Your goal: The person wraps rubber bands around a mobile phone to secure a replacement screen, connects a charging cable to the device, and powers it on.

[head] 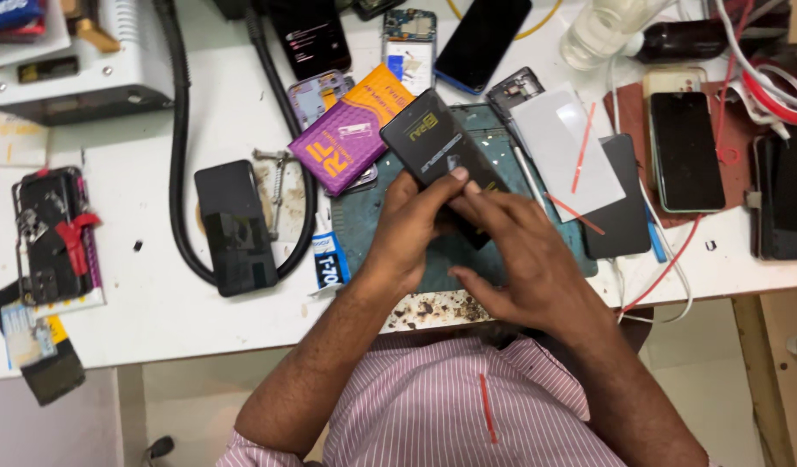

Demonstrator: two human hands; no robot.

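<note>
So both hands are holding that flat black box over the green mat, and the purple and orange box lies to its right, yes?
Not quite: in the head view the purple and orange box lies left of the black box. Both hands, left and right, do hold it over the green mat.

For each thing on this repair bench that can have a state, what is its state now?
Black flat package: held over the green mat, tilted.
Left hand: gripping the package.
Right hand: fingers on the package's lower end.
Phone on the brown pad: lying flat, screen dark.
Glue tube: lying on the table, capped.
Purple-orange box: lying closed.
</note>
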